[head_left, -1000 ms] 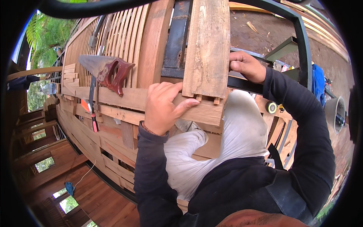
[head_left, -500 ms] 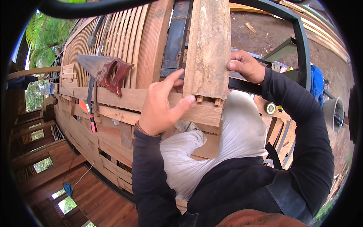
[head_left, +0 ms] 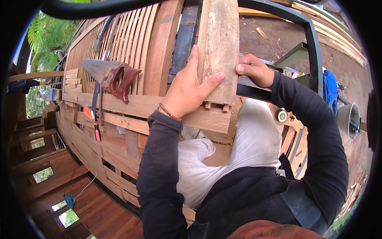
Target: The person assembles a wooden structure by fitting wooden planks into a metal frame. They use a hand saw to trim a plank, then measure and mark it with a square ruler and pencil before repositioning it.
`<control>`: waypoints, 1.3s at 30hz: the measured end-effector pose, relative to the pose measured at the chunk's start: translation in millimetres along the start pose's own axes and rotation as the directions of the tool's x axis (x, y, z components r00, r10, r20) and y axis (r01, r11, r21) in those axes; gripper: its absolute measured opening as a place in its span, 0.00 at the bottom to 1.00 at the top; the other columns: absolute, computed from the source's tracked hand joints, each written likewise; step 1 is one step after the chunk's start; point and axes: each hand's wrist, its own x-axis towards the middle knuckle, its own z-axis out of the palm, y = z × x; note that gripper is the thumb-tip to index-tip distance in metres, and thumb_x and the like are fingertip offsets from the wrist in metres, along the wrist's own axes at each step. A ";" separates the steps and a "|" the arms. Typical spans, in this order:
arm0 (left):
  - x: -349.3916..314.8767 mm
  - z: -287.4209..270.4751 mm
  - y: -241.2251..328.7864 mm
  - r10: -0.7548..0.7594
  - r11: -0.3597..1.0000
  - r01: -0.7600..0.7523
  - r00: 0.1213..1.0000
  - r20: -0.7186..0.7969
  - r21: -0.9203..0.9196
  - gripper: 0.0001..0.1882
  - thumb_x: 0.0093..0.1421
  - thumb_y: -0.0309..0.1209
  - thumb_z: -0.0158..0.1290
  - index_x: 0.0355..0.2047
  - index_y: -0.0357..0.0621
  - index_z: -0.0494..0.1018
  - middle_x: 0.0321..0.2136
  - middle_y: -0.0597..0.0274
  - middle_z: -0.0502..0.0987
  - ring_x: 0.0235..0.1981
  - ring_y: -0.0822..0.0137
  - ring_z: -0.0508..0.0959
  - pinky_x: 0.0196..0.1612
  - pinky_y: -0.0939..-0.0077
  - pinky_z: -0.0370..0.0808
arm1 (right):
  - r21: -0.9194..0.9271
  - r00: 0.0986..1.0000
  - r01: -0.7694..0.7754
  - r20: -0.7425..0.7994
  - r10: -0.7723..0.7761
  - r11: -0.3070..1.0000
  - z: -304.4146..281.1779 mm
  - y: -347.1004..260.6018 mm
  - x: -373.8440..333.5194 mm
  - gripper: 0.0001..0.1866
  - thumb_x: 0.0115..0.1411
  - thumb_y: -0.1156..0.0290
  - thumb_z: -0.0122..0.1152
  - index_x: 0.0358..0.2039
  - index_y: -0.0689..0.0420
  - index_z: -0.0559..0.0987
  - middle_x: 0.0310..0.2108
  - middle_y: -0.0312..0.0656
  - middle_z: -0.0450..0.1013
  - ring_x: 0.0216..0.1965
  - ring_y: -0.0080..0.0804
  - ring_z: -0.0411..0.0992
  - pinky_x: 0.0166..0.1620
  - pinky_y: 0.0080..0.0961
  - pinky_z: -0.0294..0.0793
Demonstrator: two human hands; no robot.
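A long, weathered wooden board (head_left: 219, 44) runs away from me, with two small wooden pegs (head_left: 226, 107) jutting from beneath its near end. My left hand (head_left: 187, 87) holds the board's left side, its thumb on the top face and its index finger stretched along the edge. On the opposite edge, my right hand (head_left: 256, 71) is closed, thumb on top and the other fingers curled, their tips partly hidden. Under the near end lies a crosswise wooden rail (head_left: 207, 119). Left of my left hand, a handsaw (head_left: 121, 81) with a red-brown handle rests on thin wooden slats (head_left: 129, 44).
A thick reddish beam (head_left: 161, 47) lies left of the board. A dark metal frame (head_left: 312, 47) bends round on the right. A tape measure (head_left: 281, 115) sits beside my knee, a bucket (head_left: 349, 121) farther right. A tool with a red-and-black handle (head_left: 97, 130) lies at left.
My left hand has moved forward and right, from beside the board's near corner onto its left edge, thumb now on top. The board has shifted slightly left, with my right hand still on it.
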 end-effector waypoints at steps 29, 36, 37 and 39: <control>29.5 20.1 12.6 -0.144 0.876 0.102 0.988 -0.053 -0.472 0.47 0.69 0.38 0.59 0.73 0.26 0.42 0.63 0.43 0.68 0.61 0.63 0.71 0.61 0.74 0.71 | 0.002 0.996 -0.029 -0.079 0.029 1.000 6.3 -3.1 3.8 0.28 0.63 0.46 0.67 0.26 0.64 0.84 0.24 0.41 0.81 0.33 0.25 0.77 0.49 0.25 0.72; 28.6 17.4 19.1 -0.148 0.856 0.124 0.989 -0.008 -0.501 0.43 0.72 0.36 0.55 0.73 0.25 0.43 0.66 0.47 0.65 0.62 0.67 0.69 0.62 0.76 0.68 | -0.035 0.997 0.018 -0.077 -0.020 0.999 4.4 -5.4 4.5 0.27 0.67 0.47 0.62 0.29 0.64 0.83 0.24 0.41 0.80 0.31 0.28 0.79 0.43 0.27 0.76; 28.2 17.5 20.1 -0.146 0.859 0.120 0.989 -0.013 -0.498 0.43 0.72 0.36 0.56 0.73 0.25 0.43 0.66 0.47 0.65 0.62 0.67 0.69 0.63 0.76 0.68 | 0.081 0.996 0.026 -0.087 -0.019 0.996 -1.1 -2.6 6.2 0.27 0.68 0.48 0.61 0.30 0.64 0.82 0.24 0.43 0.79 0.30 0.30 0.79 0.41 0.28 0.77; 27.3 17.0 14.9 -0.130 0.877 0.101 0.991 -0.030 -0.469 0.44 0.72 0.36 0.56 0.73 0.25 0.43 0.66 0.48 0.65 0.62 0.67 0.68 0.63 0.76 0.67 | 0.184 0.983 0.074 -0.178 -0.041 0.980 -20.2 3.4 9.4 0.28 0.70 0.48 0.57 0.34 0.66 0.81 0.28 0.48 0.79 0.28 0.36 0.80 0.36 0.30 0.81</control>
